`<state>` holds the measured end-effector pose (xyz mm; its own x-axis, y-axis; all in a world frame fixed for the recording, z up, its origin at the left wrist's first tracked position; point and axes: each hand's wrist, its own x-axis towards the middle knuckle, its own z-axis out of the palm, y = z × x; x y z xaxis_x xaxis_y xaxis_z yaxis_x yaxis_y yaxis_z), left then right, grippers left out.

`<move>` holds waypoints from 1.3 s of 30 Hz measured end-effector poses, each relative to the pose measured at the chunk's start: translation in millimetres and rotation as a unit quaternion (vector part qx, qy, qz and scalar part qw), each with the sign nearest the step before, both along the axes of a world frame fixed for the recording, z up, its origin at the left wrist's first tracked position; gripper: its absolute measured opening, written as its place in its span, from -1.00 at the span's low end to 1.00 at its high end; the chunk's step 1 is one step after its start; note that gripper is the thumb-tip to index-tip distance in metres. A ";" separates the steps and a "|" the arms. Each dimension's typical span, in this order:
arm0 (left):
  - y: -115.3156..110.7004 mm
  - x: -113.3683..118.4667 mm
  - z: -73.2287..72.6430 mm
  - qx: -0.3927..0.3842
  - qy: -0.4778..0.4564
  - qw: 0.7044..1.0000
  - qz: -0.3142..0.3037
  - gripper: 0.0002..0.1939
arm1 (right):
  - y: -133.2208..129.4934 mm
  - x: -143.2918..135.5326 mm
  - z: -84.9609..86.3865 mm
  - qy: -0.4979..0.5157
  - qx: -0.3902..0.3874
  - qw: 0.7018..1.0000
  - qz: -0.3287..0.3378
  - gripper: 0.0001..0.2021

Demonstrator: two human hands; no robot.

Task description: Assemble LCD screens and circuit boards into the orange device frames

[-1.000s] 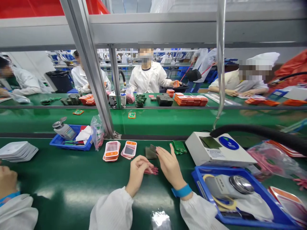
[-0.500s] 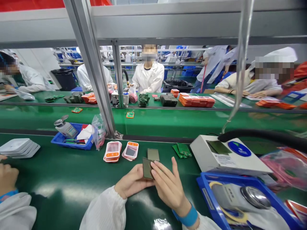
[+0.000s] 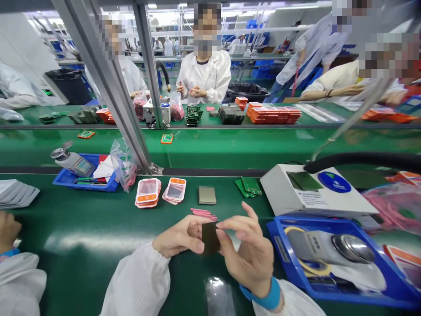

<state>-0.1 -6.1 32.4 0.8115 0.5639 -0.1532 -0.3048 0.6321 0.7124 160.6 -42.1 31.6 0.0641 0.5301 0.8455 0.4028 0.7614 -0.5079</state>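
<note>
A small dark square display panel [image 3: 209,238] is held up above the green table between both hands. My left hand [image 3: 179,237] is closed on its left edge, thumb in front. My right hand [image 3: 248,250] pinches its upper right side with thumb and index finger, the other fingers raised. Just behind the hands lie several thin pink strips [image 3: 203,213]. Farther back rests a stack of similar panels [image 3: 207,195]. To its left are two piles of orange-and-white framed covers [image 3: 148,193], and to its right some green circuit boards [image 3: 251,186].
At right stand a white box-shaped device [image 3: 315,197] and a blue tray [image 3: 329,281] with a metal-topped bottle. Another blue tray [image 3: 98,186] is at left, beside a metal post [image 3: 108,83]. A co-worker's hand [image 3: 8,230] is at far left; people sit across the green conveyor [image 3: 223,149].
The view has tilted downward. My right hand has shifted from lying over the panel to pinching its edge, and the panel has turned. The pink strips now show behind my hands.
</note>
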 end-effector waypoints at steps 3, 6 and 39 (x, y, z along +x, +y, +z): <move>1.4 -0.1 -1.0 0.004 0.021 1.000 -0.011 -0.54 | 0.9 -1.2 1.7 -0.013 -0.008 1.000 0.007 -0.59; 1.6 -0.4 -3.0 0.010 0.041 0.999 -0.019 -0.49 | 1.0 -1.1 2.6 -0.017 -0.008 1.000 0.011 -0.60; 5.2 -0.7 -9.5 0.062 0.077 0.995 -0.033 -0.48 | 1.1 1.8 4.6 -0.061 -0.028 0.997 0.036 -0.67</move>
